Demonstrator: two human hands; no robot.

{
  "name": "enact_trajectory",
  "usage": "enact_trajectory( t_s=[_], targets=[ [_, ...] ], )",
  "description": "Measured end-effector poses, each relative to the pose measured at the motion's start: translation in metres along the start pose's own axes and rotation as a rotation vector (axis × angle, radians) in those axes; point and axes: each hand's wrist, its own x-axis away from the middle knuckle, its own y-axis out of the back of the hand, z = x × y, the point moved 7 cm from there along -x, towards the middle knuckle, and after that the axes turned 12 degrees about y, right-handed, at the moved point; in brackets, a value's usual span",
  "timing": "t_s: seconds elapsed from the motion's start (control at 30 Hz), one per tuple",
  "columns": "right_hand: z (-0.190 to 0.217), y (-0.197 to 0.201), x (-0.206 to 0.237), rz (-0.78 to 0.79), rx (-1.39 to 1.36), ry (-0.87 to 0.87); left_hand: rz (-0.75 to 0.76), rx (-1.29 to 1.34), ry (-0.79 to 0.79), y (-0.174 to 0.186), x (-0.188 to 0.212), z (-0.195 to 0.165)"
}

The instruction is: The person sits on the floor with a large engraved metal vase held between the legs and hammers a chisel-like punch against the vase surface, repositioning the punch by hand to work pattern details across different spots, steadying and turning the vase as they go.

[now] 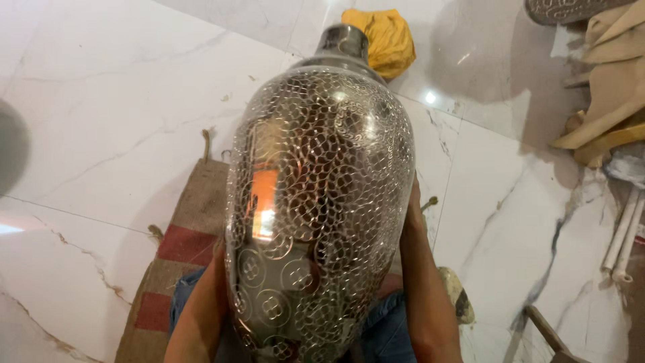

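A large shiny metal vase with an engraved scale and circle pattern fills the middle of the view, its narrow neck pointing away from me. My left hand presses against its left side low down, mostly hidden behind the belly. My right hand lies flat along its right side, only the edge of the hand and the forearm showing. The vase rests between both hands over my lap in blue jeans.
A brown and red woven mat lies under me on the white marble floor. A yellow cloth sits beyond the vase neck. Cardboard pieces and white pipes lie at the right.
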Motion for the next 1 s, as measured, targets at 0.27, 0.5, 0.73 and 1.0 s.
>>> enact_trajectory(
  t_s=[0.27,0.5,0.73,1.0],
  targets=[
    [0.005,0.008,0.014,-0.111,0.154,-0.083,-0.344,-0.14,-0.125,0.029,0.022,-0.031],
    [-0.002,0.077,0.144,0.155,1.649,-0.071,-0.88,-0.373,-0.219,0.108,0.131,-0.023],
    [-0.015,0.078,0.287,0.252,1.755,0.355,-0.831,-0.684,-0.41,0.11,0.22,-0.039],
    [-0.053,-0.02,0.346,0.379,0.872,0.003,-0.209,-0.456,-0.462,-0.042,0.222,-0.069]
  ],
)
